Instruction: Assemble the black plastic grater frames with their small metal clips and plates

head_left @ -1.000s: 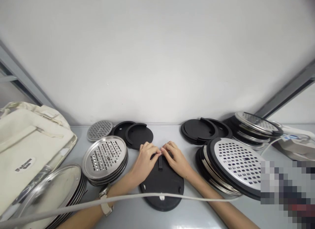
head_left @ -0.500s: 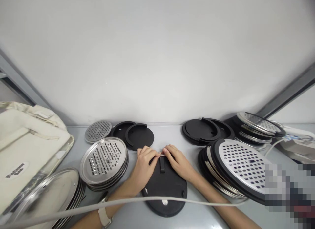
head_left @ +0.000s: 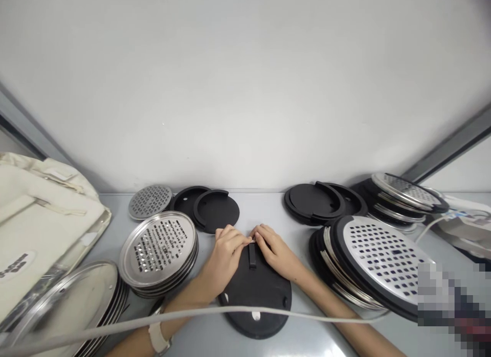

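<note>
A black rounded plate [head_left: 255, 290] lies flat on the table in front of me, with a short black strap-like piece [head_left: 252, 257] at its far end. A small shiny metal part [head_left: 252, 240] shows at the tip of that piece, mostly hidden by fingers. My left hand [head_left: 229, 254] is closed, with thumb and index finger pinching at the metal part. From the other side, my right hand [head_left: 273, 249] is closed over the plate's far edge, its fingertips meeting the left ones at the same part. A pale cable [head_left: 207, 311] crosses over both forearms and the plate.
Grater discs [head_left: 159, 249] and plain metal discs [head_left: 69, 306] are stacked on the left, beside a cream bag [head_left: 34, 219]. Black round holders [head_left: 217, 211] lie behind. On the right are more black holders [head_left: 314, 201] and a leaning stack of rimmed grater discs [head_left: 387, 254].
Both hands stay at the far end of the black plate, with only slight finger shifts. Less of the metal part shows now. The view has moved slightly.
</note>
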Demonstrator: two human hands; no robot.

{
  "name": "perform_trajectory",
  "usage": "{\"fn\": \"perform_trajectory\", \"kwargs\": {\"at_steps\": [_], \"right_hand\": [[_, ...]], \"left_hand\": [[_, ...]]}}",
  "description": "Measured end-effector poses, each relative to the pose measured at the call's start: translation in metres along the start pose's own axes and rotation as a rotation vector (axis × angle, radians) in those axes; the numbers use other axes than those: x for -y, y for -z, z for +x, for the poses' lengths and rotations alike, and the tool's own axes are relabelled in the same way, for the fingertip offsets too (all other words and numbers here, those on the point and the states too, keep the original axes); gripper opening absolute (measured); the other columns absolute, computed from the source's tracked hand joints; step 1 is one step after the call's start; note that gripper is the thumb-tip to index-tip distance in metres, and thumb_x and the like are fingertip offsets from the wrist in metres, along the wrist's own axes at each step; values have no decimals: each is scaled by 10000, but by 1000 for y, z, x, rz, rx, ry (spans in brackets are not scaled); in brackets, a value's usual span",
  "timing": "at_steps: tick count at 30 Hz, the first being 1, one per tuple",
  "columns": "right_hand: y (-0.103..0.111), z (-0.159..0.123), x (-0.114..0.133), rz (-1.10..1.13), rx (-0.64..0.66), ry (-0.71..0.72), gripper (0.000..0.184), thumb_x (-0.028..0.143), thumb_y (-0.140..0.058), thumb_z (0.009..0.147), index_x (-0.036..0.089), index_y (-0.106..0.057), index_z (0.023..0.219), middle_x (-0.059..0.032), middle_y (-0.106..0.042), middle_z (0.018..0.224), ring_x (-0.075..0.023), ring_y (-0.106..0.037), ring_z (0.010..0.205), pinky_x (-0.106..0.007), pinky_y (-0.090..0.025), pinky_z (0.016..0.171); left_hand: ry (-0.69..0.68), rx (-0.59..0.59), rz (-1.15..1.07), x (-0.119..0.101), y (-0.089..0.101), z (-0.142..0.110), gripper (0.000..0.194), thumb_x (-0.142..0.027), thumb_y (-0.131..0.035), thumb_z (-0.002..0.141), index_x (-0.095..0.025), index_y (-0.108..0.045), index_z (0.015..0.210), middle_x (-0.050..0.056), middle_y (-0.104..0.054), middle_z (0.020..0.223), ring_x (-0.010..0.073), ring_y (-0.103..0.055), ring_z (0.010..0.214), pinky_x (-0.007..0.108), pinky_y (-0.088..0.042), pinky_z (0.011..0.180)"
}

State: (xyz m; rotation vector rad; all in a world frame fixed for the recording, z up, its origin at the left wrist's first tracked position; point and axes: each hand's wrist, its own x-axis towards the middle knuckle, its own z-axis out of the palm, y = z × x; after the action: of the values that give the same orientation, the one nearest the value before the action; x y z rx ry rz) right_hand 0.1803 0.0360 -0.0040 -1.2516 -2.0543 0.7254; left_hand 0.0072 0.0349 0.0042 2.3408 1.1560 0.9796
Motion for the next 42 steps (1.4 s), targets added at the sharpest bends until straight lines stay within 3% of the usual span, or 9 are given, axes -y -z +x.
{"fn": "perform_trajectory", "kwargs": {"at_steps": [22,42], "right_hand": [[1,-2,1,-44,68,-1,210,198,-235,948,210,-428,867,-46,-508,875,-186,-460,850,-368,-419,816],[5,-2,6,8,18,-4,222,174,-259,945,213,-469,883,-47,-512,884,-182,-481,874,-350,-426,838]], "left_hand": [[82,-25,-67,-2,-5,1,190,-95,-494,867,-186,-616,754,-1,-637,785,150,-523,820,312,-347,768],[68,-50,20,-8,-1,-2,142,-117,-487,872,-197,-590,818,-8,-619,805,154,-517,829,326,-337,785]]}}
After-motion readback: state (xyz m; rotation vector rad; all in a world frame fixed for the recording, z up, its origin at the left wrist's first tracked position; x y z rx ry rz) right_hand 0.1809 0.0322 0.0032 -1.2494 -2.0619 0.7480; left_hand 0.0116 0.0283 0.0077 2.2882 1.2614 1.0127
